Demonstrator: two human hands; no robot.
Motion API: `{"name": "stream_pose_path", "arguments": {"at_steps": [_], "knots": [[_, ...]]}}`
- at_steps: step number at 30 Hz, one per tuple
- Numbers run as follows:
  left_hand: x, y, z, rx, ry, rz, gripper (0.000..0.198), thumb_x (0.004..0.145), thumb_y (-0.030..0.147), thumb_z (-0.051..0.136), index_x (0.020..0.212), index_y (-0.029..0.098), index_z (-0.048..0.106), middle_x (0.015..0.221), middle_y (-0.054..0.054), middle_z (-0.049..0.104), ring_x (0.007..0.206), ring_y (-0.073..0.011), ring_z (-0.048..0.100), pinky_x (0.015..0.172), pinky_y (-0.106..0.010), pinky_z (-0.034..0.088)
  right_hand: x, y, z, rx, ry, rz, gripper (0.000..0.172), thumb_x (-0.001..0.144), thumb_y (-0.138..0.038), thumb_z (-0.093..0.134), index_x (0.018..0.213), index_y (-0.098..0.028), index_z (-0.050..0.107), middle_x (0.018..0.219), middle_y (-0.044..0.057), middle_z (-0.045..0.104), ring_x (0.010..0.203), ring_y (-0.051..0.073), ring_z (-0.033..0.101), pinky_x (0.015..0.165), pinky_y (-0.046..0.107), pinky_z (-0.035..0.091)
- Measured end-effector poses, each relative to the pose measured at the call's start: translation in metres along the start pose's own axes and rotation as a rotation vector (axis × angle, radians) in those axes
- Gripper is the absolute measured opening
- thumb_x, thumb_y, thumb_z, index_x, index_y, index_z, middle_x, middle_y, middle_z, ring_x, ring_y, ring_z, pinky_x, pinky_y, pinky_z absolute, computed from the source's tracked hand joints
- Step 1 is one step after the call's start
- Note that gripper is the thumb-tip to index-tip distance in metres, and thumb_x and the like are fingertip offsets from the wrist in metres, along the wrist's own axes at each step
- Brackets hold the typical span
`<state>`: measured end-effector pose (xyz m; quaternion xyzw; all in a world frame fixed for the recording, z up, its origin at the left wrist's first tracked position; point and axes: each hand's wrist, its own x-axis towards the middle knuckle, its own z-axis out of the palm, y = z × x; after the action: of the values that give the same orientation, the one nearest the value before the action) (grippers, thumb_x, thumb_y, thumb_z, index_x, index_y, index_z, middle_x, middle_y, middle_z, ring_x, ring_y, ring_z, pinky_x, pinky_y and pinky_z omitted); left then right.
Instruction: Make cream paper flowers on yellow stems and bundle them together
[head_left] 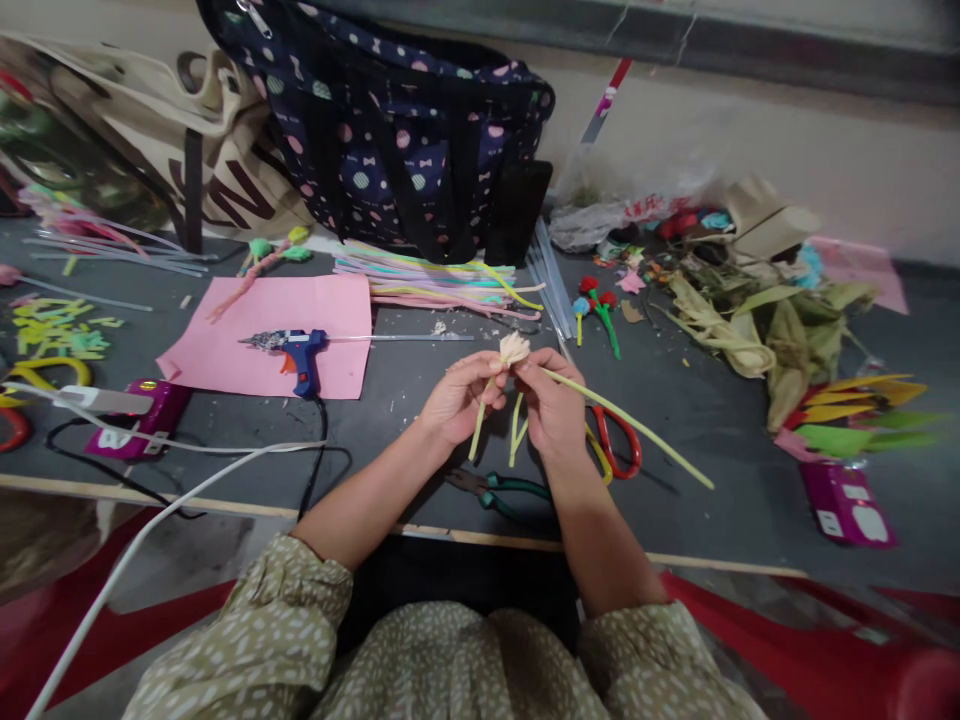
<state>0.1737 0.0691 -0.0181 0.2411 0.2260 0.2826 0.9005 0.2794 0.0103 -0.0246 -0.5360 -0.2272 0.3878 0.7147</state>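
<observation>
Both my hands are raised over the grey table [720, 460] and pinch a small handmade flower [514, 347], a cream tuft on a pale yellow-green stem. My left hand [456, 398] is closed on the stem just under the tuft. My right hand [553, 400] is closed on the same spot from the other side. Loose yellow-green strips [634, 432] hang and trail from the flower, one long strip running down to the right over the table.
Red-and-yellow scissors [619, 450] and green pliers [502, 490] lie under my hands. A blue glue gun [300, 352] rests on pink paper [262, 335]. Coloured straws [435, 280], a dotted dark bag [390, 130], finished small flowers [600, 300] and dried husks [757, 320] lie behind.
</observation>
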Motion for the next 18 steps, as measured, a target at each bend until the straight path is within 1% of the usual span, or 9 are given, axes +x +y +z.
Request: {"name": "stream_pose_path", "arguments": {"at_steps": [3,5,7,10,13,15,18], "knots": [[-0.0006,0.0017,0.0002,-0.066,-0.055,-0.092,0.012,0.067,0.017,0.069,0.074,0.012,0.060,0.057,0.004,0.050,0.041,-0.0010,0.035,0.042,-0.017,0.036,0.0001,-0.0013,-0.0011,-0.009,-0.008,-0.026,0.020,0.067,-0.029,0.076,0.066,-0.021,0.057,0.072,-0.003,0.065,0.060,0.010,0.058,0.056,0.024,0.048],[-0.0001,0.0023,-0.0006,-0.106,-0.078,-0.142,0.013,0.068,0.016,0.069,0.072,0.012,0.058,0.057,0.005,0.048,0.041,-0.0010,0.036,0.041,-0.016,0.034,0.0001,-0.0010,-0.0020,-0.021,-0.011,-0.088,0.020,0.068,-0.029,0.075,0.067,-0.021,0.057,0.079,-0.001,0.067,0.067,0.011,0.062,0.063,0.026,0.052],[0.0007,0.0021,-0.0016,-0.104,-0.071,-0.147,0.014,0.069,0.017,0.070,0.072,0.012,0.057,0.058,0.005,0.048,0.042,-0.0011,0.037,0.041,-0.016,0.035,-0.0003,-0.0007,-0.0029,-0.053,-0.008,-0.155,0.018,0.070,-0.029,0.074,0.070,-0.022,0.057,0.085,0.000,0.068,0.074,0.013,0.064,0.070,0.029,0.053],[0.0019,0.0000,-0.0027,0.006,-0.013,-0.071,0.017,0.069,0.021,0.073,0.076,0.013,0.060,0.062,0.004,0.056,0.042,-0.0020,0.043,0.043,-0.017,0.041,-0.0009,-0.0017,-0.0041,-0.114,0.015,-0.223,0.015,0.071,-0.029,0.073,0.072,-0.022,0.059,0.087,0.000,0.069,0.076,0.014,0.065,0.073,0.031,0.053],[0.0022,-0.0035,-0.0020,0.152,0.066,0.068,0.023,0.067,0.026,0.076,0.082,0.015,0.062,0.070,0.001,0.064,0.045,-0.0057,0.053,0.048,-0.021,0.048,-0.0004,-0.0035,-0.0054,-0.159,0.041,-0.270,0.013,0.072,-0.027,0.072,0.071,-0.022,0.060,0.084,-0.001,0.069,0.075,0.014,0.065,0.073,0.030,0.053],[0.0021,-0.0056,-0.0009,0.236,0.108,0.167,0.027,0.066,0.029,0.077,0.084,0.016,0.063,0.071,0.000,0.066,0.048,-0.0086,0.058,0.049,-0.023,0.049,0.0004,-0.0042,-0.0062,-0.185,0.045,-0.292,0.012,0.073,-0.025,0.071,0.071,-0.022,0.060,0.084,-0.001,0.069,0.076,0.014,0.065,0.073,0.030,0.052],[0.0012,-0.0068,0.0011,0.363,0.172,0.264,0.026,0.064,0.031,0.078,0.082,0.016,0.065,0.068,0.001,0.066,0.048,-0.0097,0.060,0.049,-0.022,0.048,0.0007,-0.0045,-0.0067,-0.228,0.049,-0.307,0.012,0.073,-0.024,0.071,0.071,-0.021,0.060,0.086,-0.001,0.068,0.076,0.013,0.065,0.071,0.028,0.051]]}}
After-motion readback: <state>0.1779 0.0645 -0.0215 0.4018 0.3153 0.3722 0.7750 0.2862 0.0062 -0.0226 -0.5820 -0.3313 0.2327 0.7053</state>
